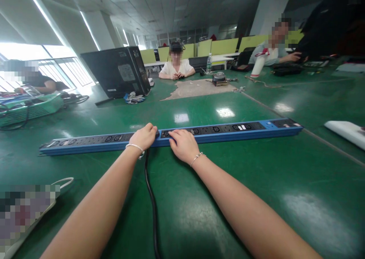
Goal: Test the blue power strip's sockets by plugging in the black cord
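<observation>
A long blue power strip [242, 136] with a black socket face lies across the green table. My left hand [143, 136] is closed at its middle, around a black plug [157, 133] that is mostly hidden by the fingers. From under this hand a thick black cable [152, 198] runs down toward me. Whether the plug is fully seated in a socket cannot be seen. Just to the right, my right hand [184, 145] grips the strip, its fingers over the top and the thumb near the front edge.
A black computer case [116, 72] stands at the back left, gloves [134, 98] beside it. Left is a green basket [31, 110] with cables. Cardboard [196, 89], a bottle [209, 63] and a white cylinder [259, 65] lie beyond. A white object [346, 131] is right. Several people sit around.
</observation>
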`<state>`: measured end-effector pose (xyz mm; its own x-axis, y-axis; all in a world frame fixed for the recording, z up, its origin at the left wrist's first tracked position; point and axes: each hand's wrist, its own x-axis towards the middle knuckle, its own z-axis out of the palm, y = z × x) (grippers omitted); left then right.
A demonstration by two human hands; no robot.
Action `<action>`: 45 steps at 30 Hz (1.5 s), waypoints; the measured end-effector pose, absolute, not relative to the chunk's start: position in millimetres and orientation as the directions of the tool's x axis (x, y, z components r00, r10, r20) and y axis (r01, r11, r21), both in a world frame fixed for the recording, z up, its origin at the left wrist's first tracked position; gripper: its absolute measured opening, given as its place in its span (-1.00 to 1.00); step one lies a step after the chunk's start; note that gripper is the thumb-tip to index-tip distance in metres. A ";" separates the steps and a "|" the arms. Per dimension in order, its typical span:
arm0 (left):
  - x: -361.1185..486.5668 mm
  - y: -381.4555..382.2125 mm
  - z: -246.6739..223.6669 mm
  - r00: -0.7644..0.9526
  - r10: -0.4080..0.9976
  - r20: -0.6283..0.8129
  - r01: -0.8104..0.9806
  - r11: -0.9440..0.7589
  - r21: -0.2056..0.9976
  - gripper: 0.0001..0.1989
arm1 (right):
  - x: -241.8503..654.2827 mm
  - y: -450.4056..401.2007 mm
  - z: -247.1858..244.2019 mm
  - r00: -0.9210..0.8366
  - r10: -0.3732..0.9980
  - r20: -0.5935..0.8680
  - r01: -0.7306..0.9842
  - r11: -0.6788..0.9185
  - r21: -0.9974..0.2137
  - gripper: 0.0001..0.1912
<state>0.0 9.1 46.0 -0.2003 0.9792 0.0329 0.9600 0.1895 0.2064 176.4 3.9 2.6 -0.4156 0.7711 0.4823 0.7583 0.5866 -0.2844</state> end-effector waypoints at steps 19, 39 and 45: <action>-29.7 -10.7 -5.5 0.086 0.931 0.356 0.991 -0.115 0.061 -0.52 | 74.9 19.0 56.5 -0.287 0.954 0.091 0.876 0.300 -0.379 -0.70; -20.3 -8.7 -2.7 0.014 0.911 0.413 0.988 -0.078 0.137 -0.48 | 122.0 37.1 119.4 -0.322 0.900 0.294 0.878 0.400 -0.263 -0.75; -22.2 -6.1 -8.0 0.029 0.901 0.433 0.988 -0.092 0.124 -0.42 | 186.4 41.3 73.5 -0.209 0.965 0.156 0.933 0.245 -0.265 -0.75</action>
